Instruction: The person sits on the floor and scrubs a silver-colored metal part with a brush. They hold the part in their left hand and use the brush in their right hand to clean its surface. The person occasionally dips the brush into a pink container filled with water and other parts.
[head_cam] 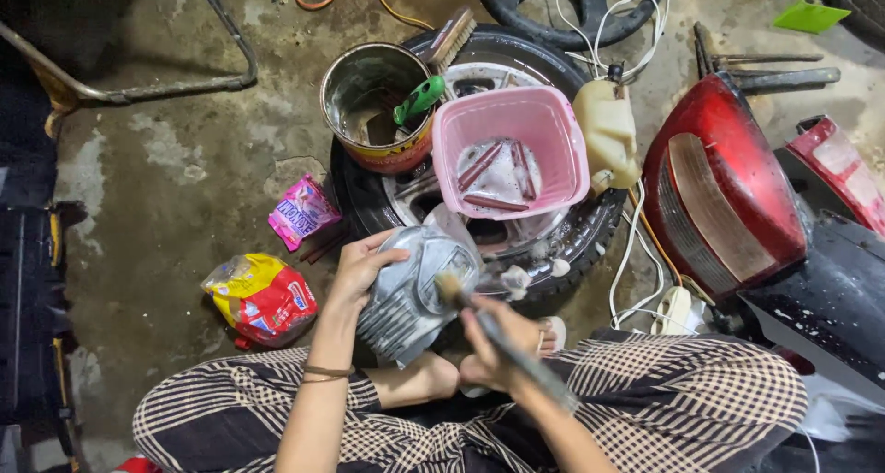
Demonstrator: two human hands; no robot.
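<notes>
Left hand [358,268] wrapped over the top of a finned grey engine part [412,298], its palm and the metal beneath out of sight. Right hand [498,344] smeared by motion, the paintbrush [502,330] in it blurred along the handle, bristle tip hard to read. Lower fins lost behind a bare foot. Wheel [479,215] largely covered by a pink basket [509,150] and a metal tin [378,104]. Rods in the basket dim under cloudy liquid. Red tail lamp [724,196] partly masked; black steering wheel [572,3] cropped at the top edge. Knees cut off below.
</notes>
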